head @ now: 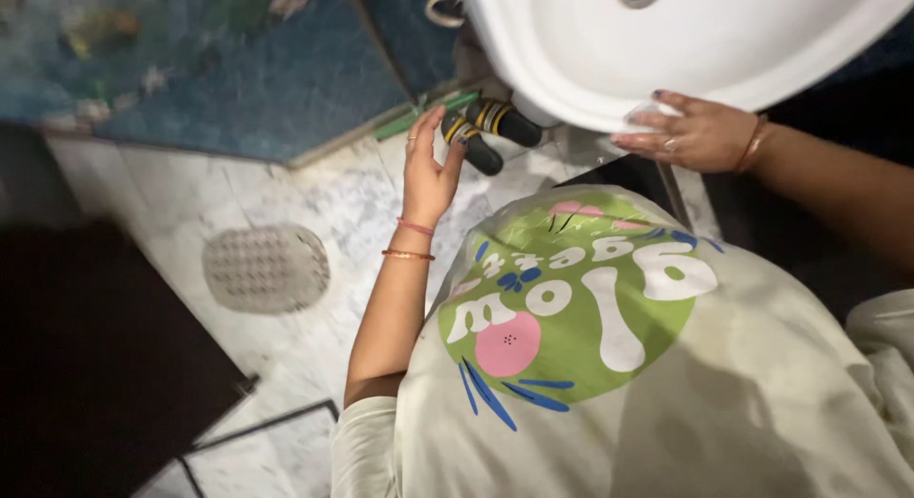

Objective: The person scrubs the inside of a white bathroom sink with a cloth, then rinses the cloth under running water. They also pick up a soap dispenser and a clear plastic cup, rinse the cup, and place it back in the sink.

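The person's right hand (693, 132) rests against the underside of the rim of a white washbasin (590, 69). Its fingers (640, 119) lie spread and nearly flat along the rim edge, curled around nothing; something small and pale may sit under the fingertips, but it is too blurred to tell. A ring shows on one finger and a bangle on the wrist.

The left hand (428, 169) is raised in front of the body, apart from the basin, its fingers (426, 127) loosely open and slightly bent, empty. Just beyond those fingertips, on the marble floor (314, 212), lies a pair of black sandals with yellow stripes (487, 131), partly under the basin. Beside them lies a green stick-like thing (409, 122). Farther to the left of the fingers sits a round floor drain cover (266, 268).
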